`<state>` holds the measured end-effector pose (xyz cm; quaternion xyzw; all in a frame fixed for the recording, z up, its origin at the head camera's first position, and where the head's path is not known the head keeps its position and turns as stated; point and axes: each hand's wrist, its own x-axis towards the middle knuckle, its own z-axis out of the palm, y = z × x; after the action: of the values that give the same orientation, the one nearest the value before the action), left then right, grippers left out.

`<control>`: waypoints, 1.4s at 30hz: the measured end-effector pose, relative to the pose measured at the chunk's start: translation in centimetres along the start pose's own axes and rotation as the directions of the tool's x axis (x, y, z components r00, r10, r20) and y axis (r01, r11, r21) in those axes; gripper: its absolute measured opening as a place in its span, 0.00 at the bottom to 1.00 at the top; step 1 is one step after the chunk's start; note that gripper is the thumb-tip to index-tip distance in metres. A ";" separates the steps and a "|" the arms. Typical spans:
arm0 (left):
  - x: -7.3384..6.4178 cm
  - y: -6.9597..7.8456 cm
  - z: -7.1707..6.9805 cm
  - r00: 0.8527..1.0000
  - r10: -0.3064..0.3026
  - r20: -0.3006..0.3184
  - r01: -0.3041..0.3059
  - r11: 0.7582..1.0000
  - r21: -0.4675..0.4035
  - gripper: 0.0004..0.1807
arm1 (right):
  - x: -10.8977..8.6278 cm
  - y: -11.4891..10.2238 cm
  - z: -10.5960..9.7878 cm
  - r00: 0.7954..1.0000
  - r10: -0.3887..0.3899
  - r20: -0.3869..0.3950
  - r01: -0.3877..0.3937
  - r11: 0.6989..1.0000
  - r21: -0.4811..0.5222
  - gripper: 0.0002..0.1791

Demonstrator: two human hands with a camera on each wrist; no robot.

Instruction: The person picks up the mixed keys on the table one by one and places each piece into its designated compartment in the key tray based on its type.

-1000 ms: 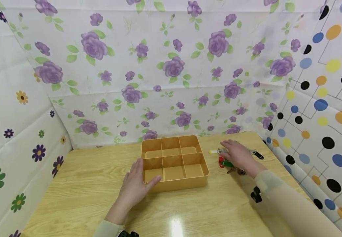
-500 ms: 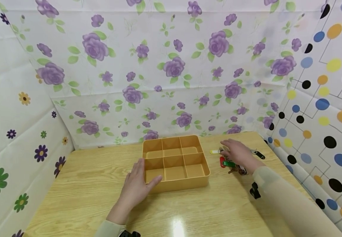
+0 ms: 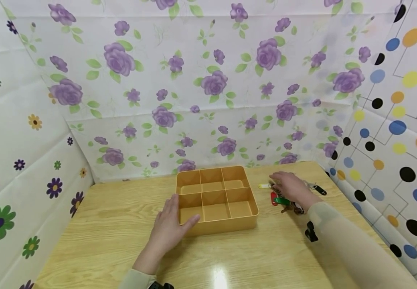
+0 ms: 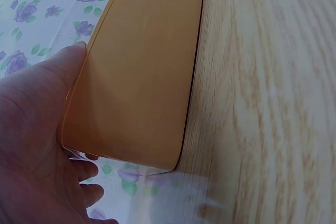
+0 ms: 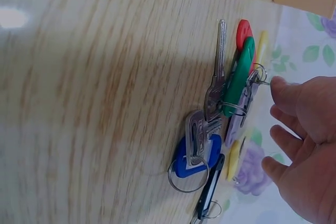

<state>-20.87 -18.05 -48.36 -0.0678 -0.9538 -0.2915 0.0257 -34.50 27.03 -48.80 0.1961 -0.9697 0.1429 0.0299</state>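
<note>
Purple flowers (image 3: 213, 83) cover the white cloth (image 3: 194, 72) at the back, and the right-hand cloth (image 3: 392, 160) has big dots (image 3: 407, 174). Shiny keys (image 5: 214, 95) with red, green, blue and yellow tags (image 5: 239, 77) lie on the wood counter (image 3: 122, 224), right of a tan box (image 3: 223, 226) with six little rooms. Over them is the right hand (image 3: 292, 188); whether its fingers pinch one, I cannot tell. The left hand (image 3: 169, 224) has straight fingers touching the box's left side.

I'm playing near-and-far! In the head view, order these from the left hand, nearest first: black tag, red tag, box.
1. box, touching the left hand
2. red tag, right of the box
3. black tag, farthest right, past the right hand
</note>
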 end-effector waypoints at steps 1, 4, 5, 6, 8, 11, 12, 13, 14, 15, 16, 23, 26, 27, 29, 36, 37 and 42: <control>0.0 0.0 0.0 1.000 0.001 -0.004 -0.001 1.000 0.001 0.64 | 0.1 0.0 0.0 1.000 -0.006 0.000 0.006 1.000 0.003 0.24; 0.0 0.1 -0.2 1.000 0.006 -0.007 -0.006 1.000 0.009 0.65 | 0.4 0.0 0.1 1.000 -0.015 0.003 0.015 1.000 0.011 0.23; 0.0 0.1 -0.2 1.000 0.005 -0.004 -0.005 1.000 0.011 0.65 | 0.4 0.0 0.1 1.000 -0.017 0.004 0.017 1.000 0.013 0.23; 0.1 0.2 -0.2 1.000 0.008 -0.003 -0.008 1.000 0.010 0.66 | 0.5 0.0 0.1 1.000 -0.014 0.008 0.014 1.000 0.018 0.22; 0.1 0.2 -0.2 1.000 0.005 0.004 -0.005 1.000 0.012 0.68 | 0.6 0.1 0.3 1.000 -0.019 0.015 0.019 1.000 0.021 0.21; 0.0 0.2 -0.1 1.000 -0.006 0.007 0.006 1.000 0.010 0.67 | 0.9 0.2 0.7 0.999 -0.026 0.019 0.026 0.999 0.028 0.19; 0.0 0.1 -0.1 1.000 -0.011 0.008 0.011 1.000 0.011 0.67 | 1.0 0.2 0.8 0.999 -0.031 0.017 0.030 0.999 0.029 0.18; 0.0 0.1 -0.1 1.000 -0.015 0.009 0.015 1.000 0.010 0.66 | 1.0 0.3 1.0 0.999 -0.035 0.012 0.035 0.999 0.030 0.17; 0.0 0.1 0.0 1.000 -0.020 0.011 0.020 1.000 0.010 0.65 | 1.1 0.3 1.2 0.999 -0.039 0.005 0.039 0.999 0.033 0.16; 0.0 0.1 0.0 1.000 -0.022 0.011 0.022 1.000 0.008 0.65 | 1.2 0.4 1.3 0.999 -0.035 0.002 0.035 0.999 0.040 0.15; 0.0 0.1 0.0 1.000 -0.024 0.013 0.024 1.000 0.009 0.65 | 1.2 0.5 1.4 0.999 -0.033 -0.002 0.033 0.998 0.046 0.14; -0.1 0.1 0.0 1.000 -0.023 0.009 0.023 1.000 0.007 0.69 | 1.4 1.2 1.9 1.000 -0.006 0.007 0.006 0.999 0.035 0.12; 0.0 0.1 0.0 1.000 -0.022 0.011 0.022 1.000 0.012 0.70 | 1.5 1.4 2.1 0.999 0.036 0.019 -0.036 0.999 0.037 0.10; 0.0 0.2 0.0 1.000 -0.022 0.013 0.022 1.000 0.015 0.70 | 1.6 1.4 2.1 0.999 0.043 0.024 -0.044 0.998 0.036 0.10; 0.1 0.1 -0.1 1.000 -0.021 0.016 0.021 1.000 0.019 0.70 | 1.6 1.4 2.1 0.998 0.063 0.030 -0.064 0.997 0.047 0.10; 0.1 0.0 -0.1 1.000 -0.023 0.014 0.022 1.000 0.017 0.70 | 1.6 0.9 1.8 0.996 0.085 0.030 -0.087 0.993 0.080 0.11; 0.1 0.0 0.0 1.000 -0.023 0.016 0.023 1.000 0.016 0.70 | 1.6 0.9 1.8 0.996 0.089 0.028 -0.091 0.993 0.079 0.11; 0.0 0.0 0.0 1.000 -0.020 0.010 0.020 1.000 0.009 0.70 | 1.7 0.9 1.7 0.993 0.112 0.030 -0.114 0.991 0.072 0.10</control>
<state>-20.89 -18.02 -48.32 -0.0597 -0.9558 -0.2873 0.0183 -36.41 26.72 -50.47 0.1438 -0.9736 0.1775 0.0018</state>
